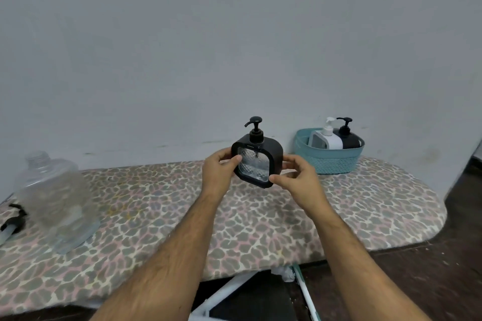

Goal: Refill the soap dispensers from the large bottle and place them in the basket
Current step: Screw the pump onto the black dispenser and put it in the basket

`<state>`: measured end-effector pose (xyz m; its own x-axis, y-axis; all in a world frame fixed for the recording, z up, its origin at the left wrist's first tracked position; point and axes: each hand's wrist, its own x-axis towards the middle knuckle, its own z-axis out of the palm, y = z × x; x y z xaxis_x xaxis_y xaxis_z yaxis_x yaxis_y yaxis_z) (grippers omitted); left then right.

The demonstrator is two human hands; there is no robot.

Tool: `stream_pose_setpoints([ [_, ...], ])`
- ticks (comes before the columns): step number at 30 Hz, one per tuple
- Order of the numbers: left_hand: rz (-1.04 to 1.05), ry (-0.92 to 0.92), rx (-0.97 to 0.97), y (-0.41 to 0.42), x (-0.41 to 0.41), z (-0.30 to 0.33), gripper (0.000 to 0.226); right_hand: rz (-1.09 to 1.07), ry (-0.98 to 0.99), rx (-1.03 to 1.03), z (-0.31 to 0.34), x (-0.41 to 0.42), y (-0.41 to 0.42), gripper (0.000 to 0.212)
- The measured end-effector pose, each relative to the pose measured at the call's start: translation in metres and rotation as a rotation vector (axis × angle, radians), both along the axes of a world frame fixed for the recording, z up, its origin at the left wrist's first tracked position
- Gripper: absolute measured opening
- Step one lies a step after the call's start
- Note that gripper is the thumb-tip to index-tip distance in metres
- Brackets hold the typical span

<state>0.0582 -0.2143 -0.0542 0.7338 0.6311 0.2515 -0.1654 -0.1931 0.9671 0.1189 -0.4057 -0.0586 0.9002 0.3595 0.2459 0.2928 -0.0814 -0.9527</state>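
A black square soap dispenser (257, 161) with a clear patterned front and a black pump on top is held above the board, slightly tilted. My left hand (219, 174) grips its left side with the thumb on the clear panel. My right hand (297, 177) pinches its lower right corner and right side. A teal woven basket (329, 161) stands at the back right and holds a white dispenser (326, 138) and a black dispenser (348, 138). The large clear bottle (56, 200) stands uncapped at the left.
Everything sits on an ironing board (260, 221) with a leopard-print cover, against a grey wall. A loose black pump (14, 219) lies at the far left edge beside the large bottle. The board's white legs and dark floor show below and to the right.
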Motion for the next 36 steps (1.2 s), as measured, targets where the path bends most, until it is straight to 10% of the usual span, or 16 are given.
stream_pose_setpoints([
  [22, -0.352, -0.087, -0.082, -0.064, 0.210, 0.034, 0.023, -0.455, -0.212, -0.026, 0.014, 0.134, -0.034, 0.046],
  [29, -0.446, -0.016, 0.083, -0.067, 0.235, 0.033, 0.069, -0.496, -0.226, -0.123, 0.008, 0.151, -0.035, 0.045],
  [36, -0.469, 0.062, 0.133, -0.074, 0.240, 0.029, 0.063, -0.503, -0.285, -0.300, 0.002, 0.162, -0.035, 0.047],
])
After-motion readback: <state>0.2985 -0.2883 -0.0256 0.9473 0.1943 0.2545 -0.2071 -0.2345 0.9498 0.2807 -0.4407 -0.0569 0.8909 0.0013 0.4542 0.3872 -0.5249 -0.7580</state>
